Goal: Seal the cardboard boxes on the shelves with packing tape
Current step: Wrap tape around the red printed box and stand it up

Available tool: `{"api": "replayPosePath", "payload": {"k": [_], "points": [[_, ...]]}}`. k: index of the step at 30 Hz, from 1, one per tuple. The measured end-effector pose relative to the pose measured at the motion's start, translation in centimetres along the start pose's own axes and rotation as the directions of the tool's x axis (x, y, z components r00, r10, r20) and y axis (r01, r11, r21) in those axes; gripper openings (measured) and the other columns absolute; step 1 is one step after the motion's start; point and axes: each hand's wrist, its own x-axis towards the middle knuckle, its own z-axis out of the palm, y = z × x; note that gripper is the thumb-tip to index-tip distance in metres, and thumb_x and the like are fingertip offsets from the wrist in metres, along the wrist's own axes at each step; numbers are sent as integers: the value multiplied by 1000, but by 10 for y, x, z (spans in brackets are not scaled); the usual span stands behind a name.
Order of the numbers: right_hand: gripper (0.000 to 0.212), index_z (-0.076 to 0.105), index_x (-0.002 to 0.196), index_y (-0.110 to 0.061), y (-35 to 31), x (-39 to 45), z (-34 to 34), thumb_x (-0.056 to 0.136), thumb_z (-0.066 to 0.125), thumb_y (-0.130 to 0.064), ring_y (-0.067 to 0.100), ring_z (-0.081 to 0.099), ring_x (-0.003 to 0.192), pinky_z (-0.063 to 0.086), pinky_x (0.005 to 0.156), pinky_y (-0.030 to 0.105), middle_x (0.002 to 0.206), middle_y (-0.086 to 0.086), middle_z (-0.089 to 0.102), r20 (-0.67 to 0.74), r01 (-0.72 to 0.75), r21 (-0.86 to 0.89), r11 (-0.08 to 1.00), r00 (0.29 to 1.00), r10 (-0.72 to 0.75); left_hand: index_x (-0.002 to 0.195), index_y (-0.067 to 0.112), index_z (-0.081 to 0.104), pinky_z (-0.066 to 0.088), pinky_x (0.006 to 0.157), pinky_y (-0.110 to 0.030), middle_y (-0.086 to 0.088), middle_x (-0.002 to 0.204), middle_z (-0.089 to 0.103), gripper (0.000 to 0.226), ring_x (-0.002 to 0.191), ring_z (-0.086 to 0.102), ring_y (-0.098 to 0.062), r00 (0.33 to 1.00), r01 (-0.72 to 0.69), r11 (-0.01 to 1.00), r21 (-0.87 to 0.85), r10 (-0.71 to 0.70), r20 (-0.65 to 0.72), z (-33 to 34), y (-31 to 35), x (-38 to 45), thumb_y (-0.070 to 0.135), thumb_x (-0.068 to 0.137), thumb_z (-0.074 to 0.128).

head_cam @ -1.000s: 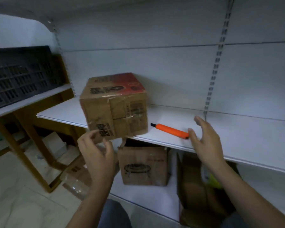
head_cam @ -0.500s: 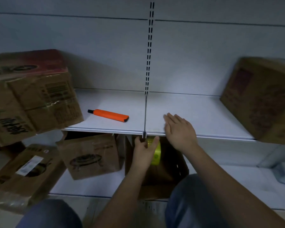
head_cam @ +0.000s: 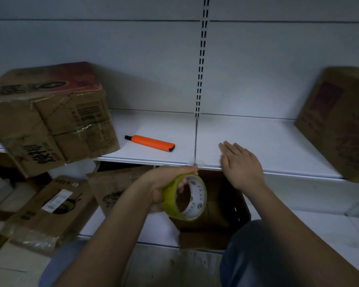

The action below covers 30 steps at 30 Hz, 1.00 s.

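A: Nearest the camera, low in the frame, the person's two forearms reach forward over their blue-clad knees. What does the left hand (head_cam: 164, 183) hold?

B: It grips a roll of yellowish packing tape (head_cam: 184, 198) at the centre of the frame, fingers curled through the core, just under the front edge of the white shelf (head_cam: 257, 141).

A: And the right hand (head_cam: 240, 164)?

B: It lies flat, fingers straight and together, palm down on the shelf's front edge, right of centre. It holds nothing.

A: What sits below the hands?

B: An open cardboard box (head_cam: 211, 214) on the lower shelf, directly behind the tape roll. Left of it leans a box printed with a pot (head_cam: 114, 193), and in the lower left lies a flat carton with a white label (head_cam: 50, 206).

A: Farther back?

B: An orange utility knife (head_cam: 150, 142) lies on the shelf, left of centre, apart from both hands. At the left, a worn taped cardboard box with a red top (head_cam: 50, 114) overhangs the shelf edge, tilted. At the right edge stands another cardboard box (head_cam: 340, 125), blurred. Behind everything, the white back panel has a slotted upright (head_cam: 201, 59).
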Motion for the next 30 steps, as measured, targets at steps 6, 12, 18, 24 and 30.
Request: {"api": "replayPosePath", "payload": {"k": [6,12,18,24,30], "points": [[64,44,147,-17,-8,-8,-8,100,19,-51,21,37,142,26,115,34,154,5,42,-25,-33,185,982,999,38,94,9,77,52,57,-20,-11,74,72,28,60,65,-15,929,-236,943,236,290,-229,-41,1,-68,33,96,63],[55,61,120,-44,-158,-47,-53,76,54,-75,4,65,107,50,92,26,115,-11,70,33,60,932,357,968,-250,103,-2,71,46,45,-12,-20,80,68,26,48,62,-5,771,-424,843,331,528,-356,-61,-9,-111,20,99,59],[10,73,82,-18,-231,-40,-89,79,80,-12,-1,62,66,48,64,13,72,-5,70,-58,118,973,199,956,-286,102,3,68,52,50,-26,-17,77,66,19,51,62,-18,703,-479,830,286,558,-441,-82,-23,-150,20,99,61],[9,75,77,-25,-297,-36,-101,80,81,-19,2,65,71,49,62,13,74,-9,72,-132,297,888,351,896,-424,125,35,56,57,63,-21,15,83,69,36,68,67,0,589,-449,837,313,541,-601,-127,-40,-175,30,93,69],[13,74,73,-33,-352,-15,-114,84,76,-28,-6,60,66,41,57,6,65,-20,67,-260,510,725,463,825,-501,133,47,49,58,80,-23,19,122,56,62,100,63,3,453,-434,802,410,588,-670,-179,-56,-185,57,76,72]]}}
